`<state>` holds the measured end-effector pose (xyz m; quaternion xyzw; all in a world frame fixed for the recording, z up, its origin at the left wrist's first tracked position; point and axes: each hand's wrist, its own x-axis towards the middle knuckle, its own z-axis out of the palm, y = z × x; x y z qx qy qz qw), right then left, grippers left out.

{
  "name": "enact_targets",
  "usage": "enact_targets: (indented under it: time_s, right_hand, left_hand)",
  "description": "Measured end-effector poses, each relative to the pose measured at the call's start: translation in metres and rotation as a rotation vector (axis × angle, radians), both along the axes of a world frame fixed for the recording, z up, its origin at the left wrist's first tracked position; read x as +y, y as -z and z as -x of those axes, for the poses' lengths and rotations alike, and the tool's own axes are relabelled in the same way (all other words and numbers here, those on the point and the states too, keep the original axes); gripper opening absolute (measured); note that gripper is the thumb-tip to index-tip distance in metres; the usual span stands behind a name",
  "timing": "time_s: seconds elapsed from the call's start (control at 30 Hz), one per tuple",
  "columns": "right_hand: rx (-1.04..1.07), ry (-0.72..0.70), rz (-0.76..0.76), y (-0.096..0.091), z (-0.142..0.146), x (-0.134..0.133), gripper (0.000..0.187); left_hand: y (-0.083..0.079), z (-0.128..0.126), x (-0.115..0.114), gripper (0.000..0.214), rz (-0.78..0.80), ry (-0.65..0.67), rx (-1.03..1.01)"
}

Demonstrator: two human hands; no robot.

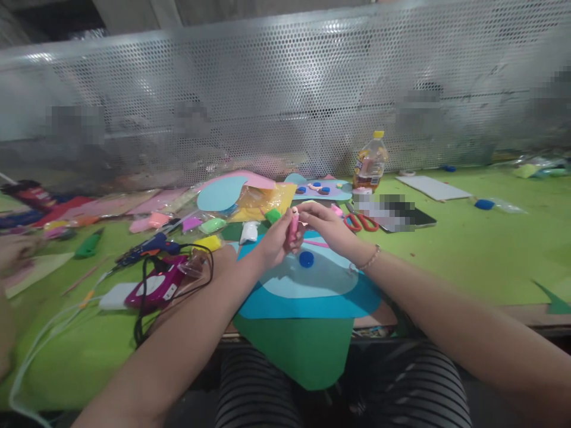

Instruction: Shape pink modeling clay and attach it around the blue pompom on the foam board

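Note:
My left hand [277, 239] is closed around a small pink piece of clay [293, 229], held upright. My right hand [325, 224] meets it from the right, with fingers pinched at the top of the pink clay. Both hands hover above stacked foam sheets: a pale blue oval on a blue sheet [312, 300] over a green sheet [303, 351]. A small round blue clay disc [306, 258] lies on the pale blue oval just below my hands. A bracelet sits on my right wrist.
Red scissors [360, 222], a phone [401, 215] and a bottle [370, 161] lie to the right. Glue guns [154, 285] with black cords, clay packets [213, 225] and coloured foam pieces crowd the left. A perforated metal screen [285, 95] backs the green table [482, 244]. Another person's hand [11, 252] shows at far left.

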<state>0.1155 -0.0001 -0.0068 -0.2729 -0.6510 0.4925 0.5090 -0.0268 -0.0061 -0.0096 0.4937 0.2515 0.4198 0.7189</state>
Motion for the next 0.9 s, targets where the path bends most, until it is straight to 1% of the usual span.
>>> enact_targets:
  time_s: [0.17, 0.43, 0.6, 0.8, 0.9]
  right_hand:
    - [0.009, 0.031, 0.038, 0.0007, -0.0003, 0.0018, 0.022]
    - [0.06, -0.008, 0.064, 0.0029, -0.0001, 0.0032, 0.024]
    - [0.044, -0.028, 0.027, 0.005, -0.0009, 0.0042, 0.023]
    - [-0.003, 0.0, 0.011, 0.0024, -0.0004, 0.0013, 0.027]
    - [0.011, 0.008, 0.02, 0.0017, 0.0005, 0.0002, 0.025]
  left_hand:
    - [-0.0012, 0.0018, 0.0018, 0.045, 0.044, 0.046, -0.013]
    - [-0.0005, 0.0021, 0.0021, 0.038, 0.075, 0.094, -0.058]
    - [-0.001, 0.0031, 0.002, 0.036, 0.069, 0.085, -0.067]
    - [0.0001, 0.0026, 0.0022, 0.035, 0.059, 0.067, -0.07]
    - [0.0004, 0.0018, 0.0016, 0.037, 0.028, 0.066, -0.063]
